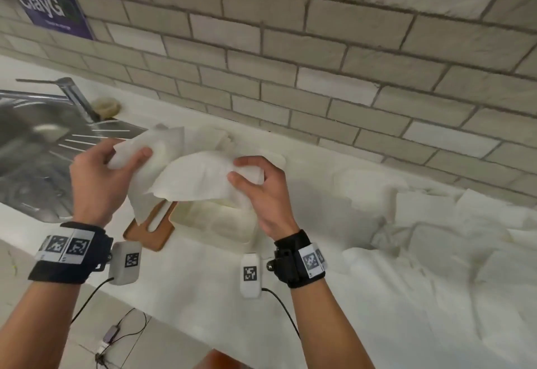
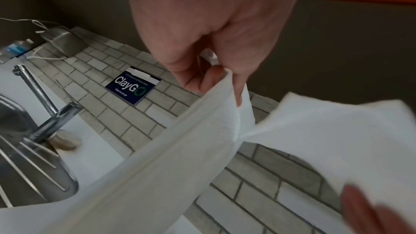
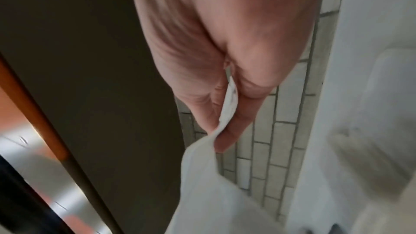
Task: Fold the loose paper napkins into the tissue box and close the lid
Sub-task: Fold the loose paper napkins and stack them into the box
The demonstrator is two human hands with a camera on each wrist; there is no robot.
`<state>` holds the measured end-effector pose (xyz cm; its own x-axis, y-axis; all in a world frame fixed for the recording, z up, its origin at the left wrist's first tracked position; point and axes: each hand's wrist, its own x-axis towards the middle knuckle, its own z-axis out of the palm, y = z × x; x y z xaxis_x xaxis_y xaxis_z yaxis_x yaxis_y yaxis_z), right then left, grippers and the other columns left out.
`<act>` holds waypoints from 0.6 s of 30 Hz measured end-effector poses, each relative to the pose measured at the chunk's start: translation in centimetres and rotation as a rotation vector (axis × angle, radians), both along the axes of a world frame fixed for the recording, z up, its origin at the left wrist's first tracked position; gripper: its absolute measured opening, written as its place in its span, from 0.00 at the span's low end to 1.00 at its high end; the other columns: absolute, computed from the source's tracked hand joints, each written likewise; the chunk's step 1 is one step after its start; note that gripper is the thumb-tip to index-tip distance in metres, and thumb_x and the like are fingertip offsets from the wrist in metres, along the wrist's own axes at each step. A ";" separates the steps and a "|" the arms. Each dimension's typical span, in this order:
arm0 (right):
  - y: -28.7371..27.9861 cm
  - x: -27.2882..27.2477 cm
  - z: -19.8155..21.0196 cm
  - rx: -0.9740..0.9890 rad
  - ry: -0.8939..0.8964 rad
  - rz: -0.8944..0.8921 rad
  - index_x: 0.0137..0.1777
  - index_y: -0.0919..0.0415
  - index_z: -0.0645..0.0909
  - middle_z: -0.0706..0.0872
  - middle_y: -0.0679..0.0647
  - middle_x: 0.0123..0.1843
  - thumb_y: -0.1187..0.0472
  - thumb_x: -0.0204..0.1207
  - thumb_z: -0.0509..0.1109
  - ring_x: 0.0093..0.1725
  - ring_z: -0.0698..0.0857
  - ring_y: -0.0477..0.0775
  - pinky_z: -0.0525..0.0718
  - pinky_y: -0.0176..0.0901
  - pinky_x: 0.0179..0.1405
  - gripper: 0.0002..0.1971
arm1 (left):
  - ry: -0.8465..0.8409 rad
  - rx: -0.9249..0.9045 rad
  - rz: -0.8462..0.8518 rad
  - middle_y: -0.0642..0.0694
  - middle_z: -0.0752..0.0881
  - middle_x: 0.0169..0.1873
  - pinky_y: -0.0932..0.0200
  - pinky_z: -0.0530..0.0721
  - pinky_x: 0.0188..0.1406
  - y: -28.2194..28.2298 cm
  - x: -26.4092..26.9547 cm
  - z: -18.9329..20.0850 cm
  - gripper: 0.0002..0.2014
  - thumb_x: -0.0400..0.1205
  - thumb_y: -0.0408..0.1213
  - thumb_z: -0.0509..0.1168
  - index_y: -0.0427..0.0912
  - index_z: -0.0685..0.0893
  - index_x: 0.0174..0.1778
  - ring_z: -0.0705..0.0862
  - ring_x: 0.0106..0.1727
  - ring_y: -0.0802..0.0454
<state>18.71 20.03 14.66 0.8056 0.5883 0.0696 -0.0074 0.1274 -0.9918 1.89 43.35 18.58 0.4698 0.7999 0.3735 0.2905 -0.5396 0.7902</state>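
Both hands hold one white paper napkin (image 1: 189, 176) in the air above the open cream tissue box (image 1: 215, 222). My left hand (image 1: 116, 162) pinches its left end, thumb on top; the pinch shows in the left wrist view, napkin (image 2: 202, 140) trailing from the left hand (image 2: 216, 70). My right hand (image 1: 247, 172) pinches the right end between thumb and fingers, seen close up as right hand (image 3: 221, 122) and napkin (image 3: 229, 102). The box's wooden lid (image 1: 151, 232) lies flat at the box's left. The napkin hides part of the box's far side.
A heap of loose white napkins (image 1: 436, 238) covers the counter at the right. A steel sink (image 1: 32, 147) and tap (image 1: 72, 95) sit at the left. A brick wall (image 1: 319, 63) runs behind. Cables (image 1: 116, 336) lie on the floor below.
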 end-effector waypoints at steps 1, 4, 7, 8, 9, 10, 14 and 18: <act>0.7 -0.1 -1.2 -0.098 -0.032 -0.018 0.58 0.54 0.92 0.94 0.41 0.61 0.62 0.79 0.84 0.65 0.88 0.34 0.82 0.26 0.61 0.10 | -0.005 -0.022 -0.016 0.45 0.93 0.43 0.37 0.91 0.48 0.8 -0.4 0.1 0.17 0.78 0.59 0.79 0.51 0.92 0.54 0.91 0.47 0.37; 2.8 -0.8 -5.3 -0.398 -0.125 -0.043 0.58 0.52 0.92 0.93 0.37 0.59 0.62 0.79 0.83 0.58 0.87 0.29 0.76 0.17 0.56 0.10 | -0.043 -0.167 -0.067 0.45 0.94 0.44 0.35 0.91 0.48 2.8 -0.9 -0.1 0.17 0.78 0.53 0.82 0.46 0.93 0.53 0.91 0.44 0.44; 5.0 -1.6 -9.0 -0.648 -0.201 -0.030 0.62 0.56 0.90 0.89 0.44 0.61 0.65 0.82 0.79 0.65 0.86 0.43 0.75 0.20 0.58 0.11 | -0.072 -0.295 -0.136 0.45 0.95 0.45 0.38 0.92 0.49 4.2 -1.0 -0.3 0.12 0.78 0.49 0.83 0.47 0.94 0.50 0.91 0.44 0.47; 5.6 -1.8 -10.0 -0.719 -0.216 -0.032 0.64 0.57 0.89 0.88 0.48 0.63 0.66 0.83 0.78 0.68 0.85 0.49 0.76 0.26 0.61 0.12 | -0.090 -0.338 -0.168 0.46 0.96 0.46 0.41 0.93 0.49 4.4 -1.0 -0.3 0.11 0.78 0.48 0.83 0.47 0.94 0.51 0.93 0.45 0.47; 6.0 -2.0 -10.9 -0.784 -0.232 -0.016 0.66 0.58 0.87 0.87 0.53 0.66 0.67 0.84 0.76 0.72 0.83 0.54 0.77 0.31 0.66 0.12 | -0.109 -0.379 -0.207 0.46 0.96 0.46 0.46 0.94 0.48 4.5 -1.0 -0.2 0.11 0.79 0.46 0.82 0.47 0.94 0.53 0.94 0.46 0.47; 6.3 -2.3 -11.5 -0.857 -0.264 0.023 0.68 0.61 0.86 0.85 0.57 0.70 0.68 0.85 0.73 0.75 0.80 0.58 0.77 0.36 0.70 0.13 | -0.124 -0.418 -0.245 0.47 0.97 0.47 0.49 0.94 0.47 4.6 -1.1 -0.2 0.11 0.79 0.45 0.81 0.46 0.94 0.54 0.95 0.47 0.46; 6.2 -2.9 -10.2 -1.034 -0.473 0.067 0.75 0.62 0.82 0.81 0.61 0.75 0.59 0.91 0.70 0.77 0.81 0.61 0.80 0.48 0.73 0.15 | -0.157 -0.524 -0.366 0.43 0.97 0.50 0.48 0.95 0.50 4.9 -0.8 -0.4 0.13 0.81 0.41 0.79 0.40 0.93 0.59 0.96 0.50 0.42; 7.4 -4.2 -4.0 -0.410 -0.291 0.017 0.82 0.47 0.77 0.85 0.41 0.77 0.37 0.90 0.65 0.77 0.82 0.43 0.80 0.41 0.76 0.26 | -0.140 -0.614 -0.506 0.38 0.96 0.53 0.39 0.93 0.54 4.3 0.4 -0.6 0.14 0.82 0.39 0.78 0.38 0.92 0.61 0.95 0.54 0.34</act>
<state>14.52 27.42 10.64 0.7775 0.6269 0.0499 0.2779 -0.2712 -0.9215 2.34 47.60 17.96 0.8111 0.5845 0.0189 0.0033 -0.0369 0.9993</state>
